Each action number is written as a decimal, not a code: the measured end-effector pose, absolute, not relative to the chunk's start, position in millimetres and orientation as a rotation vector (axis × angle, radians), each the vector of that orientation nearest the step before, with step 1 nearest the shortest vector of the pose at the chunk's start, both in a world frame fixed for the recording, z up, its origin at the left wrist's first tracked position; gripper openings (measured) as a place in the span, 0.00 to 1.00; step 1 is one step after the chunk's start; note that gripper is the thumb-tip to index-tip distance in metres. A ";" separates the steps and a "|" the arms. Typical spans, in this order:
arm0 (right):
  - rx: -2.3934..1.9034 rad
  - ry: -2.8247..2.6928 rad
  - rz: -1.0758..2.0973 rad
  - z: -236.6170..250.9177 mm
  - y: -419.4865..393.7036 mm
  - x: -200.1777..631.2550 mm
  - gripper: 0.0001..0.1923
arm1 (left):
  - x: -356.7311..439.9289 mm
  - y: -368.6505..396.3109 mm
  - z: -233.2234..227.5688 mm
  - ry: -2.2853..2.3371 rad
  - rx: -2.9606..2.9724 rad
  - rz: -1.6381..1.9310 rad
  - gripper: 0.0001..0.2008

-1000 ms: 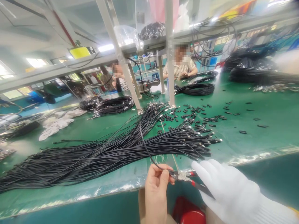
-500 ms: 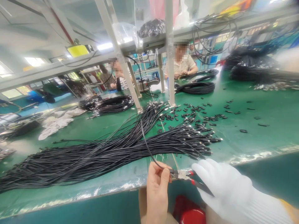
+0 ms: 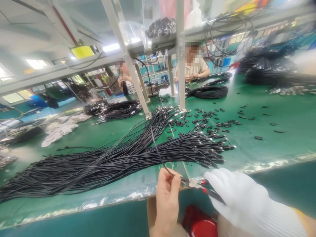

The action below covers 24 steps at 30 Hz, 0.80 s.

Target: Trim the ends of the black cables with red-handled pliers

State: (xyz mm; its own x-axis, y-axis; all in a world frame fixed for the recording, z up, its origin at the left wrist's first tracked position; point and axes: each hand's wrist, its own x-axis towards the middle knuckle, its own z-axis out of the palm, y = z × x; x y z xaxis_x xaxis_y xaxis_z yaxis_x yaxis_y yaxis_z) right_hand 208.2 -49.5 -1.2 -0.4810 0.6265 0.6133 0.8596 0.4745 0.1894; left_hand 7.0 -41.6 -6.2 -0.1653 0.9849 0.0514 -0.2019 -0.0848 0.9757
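Note:
Between the thumb and fingers of my left hand (image 3: 168,192), a black cable (image 3: 157,150) is pinched close to its end. My right hand (image 3: 240,194), in a white knitted glove, is wrapped round the handles of pliers (image 3: 196,183) with red and black grips. The pliers' jaws meet the cable end just right of my left fingertips; the end itself is mostly hidden. Behind both hands, a large bundle of black cables (image 3: 118,168) lies along the bench, its metal-tipped connectors pointing right. A second cable bundle (image 3: 150,131) crosses it at an angle.
Small black plastic pieces (image 3: 225,124) are scattered over the green bench (image 3: 266,144). Coiled cables (image 3: 209,92) lie farther back, near a metal post (image 3: 181,65). Across the bench sits a person in a striped shirt (image 3: 192,67). Below the bench edge is a red container (image 3: 203,227).
Very little differs. Both hands, the cable and the pliers appear slightly farther right in the picture, as does the background. Both grips are unchanged.

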 end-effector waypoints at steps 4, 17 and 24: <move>-1.264 -2.240 -0.674 -8.3 -48.4 208.3 0.05 | 8.1 -44.0 -4.3 1.179 1.030 1.439 0.21; -1.346 -2.127 -0.600 -13.7 -39.7 201.4 0.07 | 18.8 -52.6 -1.3 1.290 0.996 1.517 0.21; -1.303 -2.299 -0.540 -18.3 -41.6 222.6 0.08 | 11.8 -55.0 3.2 1.008 0.909 1.390 0.18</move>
State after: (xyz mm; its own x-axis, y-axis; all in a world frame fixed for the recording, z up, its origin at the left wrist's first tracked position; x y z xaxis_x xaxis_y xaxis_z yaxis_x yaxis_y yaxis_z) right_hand 222.6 -41.6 -18.3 -0.4587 0.6976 0.5505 0.8698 0.4793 0.1174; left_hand 11.8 -55.0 3.2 -0.0649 0.9975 -0.0265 -0.3354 0.0032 0.9421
